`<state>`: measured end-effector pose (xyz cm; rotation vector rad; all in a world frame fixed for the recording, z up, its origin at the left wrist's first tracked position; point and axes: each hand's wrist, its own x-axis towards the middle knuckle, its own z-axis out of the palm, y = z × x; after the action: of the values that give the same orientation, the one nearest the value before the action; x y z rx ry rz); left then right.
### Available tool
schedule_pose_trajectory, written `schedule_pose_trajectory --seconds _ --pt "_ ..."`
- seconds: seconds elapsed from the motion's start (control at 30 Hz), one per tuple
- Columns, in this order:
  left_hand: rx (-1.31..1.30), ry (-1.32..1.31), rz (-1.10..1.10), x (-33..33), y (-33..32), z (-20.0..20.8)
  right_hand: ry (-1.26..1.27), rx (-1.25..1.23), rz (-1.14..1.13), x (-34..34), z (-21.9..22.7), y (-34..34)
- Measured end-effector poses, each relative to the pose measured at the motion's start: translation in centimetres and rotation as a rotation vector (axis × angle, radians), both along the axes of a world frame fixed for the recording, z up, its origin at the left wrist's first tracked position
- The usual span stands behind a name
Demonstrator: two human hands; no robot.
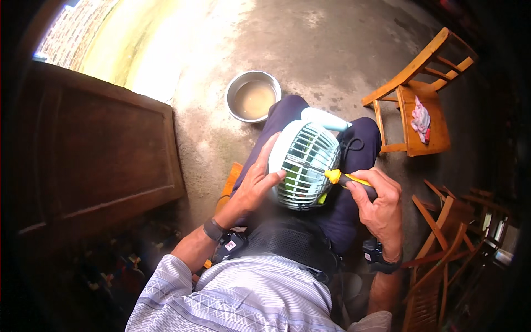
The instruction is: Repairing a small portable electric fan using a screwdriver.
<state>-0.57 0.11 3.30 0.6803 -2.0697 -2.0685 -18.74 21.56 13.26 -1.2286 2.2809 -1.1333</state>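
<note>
A small pale-blue electric fan (310, 145) with a slatted grille lies across my lap, its rounded handle or base pointing away from me. My left hand (259, 176) grips the fan's left side, thumb on the grille. In my right hand (380, 196) is a screwdriver (360, 181) with a yellow and black handle. Its shaft points left across the grille; whether the tip goes between the slats I cannot tell. Green parts show behind the slats.
A metal basin (253, 96) of cloudy water stands on the concrete floor beyond my knees. To the right is a wooden chair (428, 119) with a pink cloth (421, 119) on its seat. Folded wooden chairs (442, 243) lie at lower right. A dark wooden door (105, 144) is at left.
</note>
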Motion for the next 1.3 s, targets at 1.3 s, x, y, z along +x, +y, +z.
schedule_pose_trajectory --seconds 1.3 --pt "0.087 -0.107 -0.024 -0.9 -0.7 0.5 0.194 -0.057 0.048 -1.5 0.8 -2.3"
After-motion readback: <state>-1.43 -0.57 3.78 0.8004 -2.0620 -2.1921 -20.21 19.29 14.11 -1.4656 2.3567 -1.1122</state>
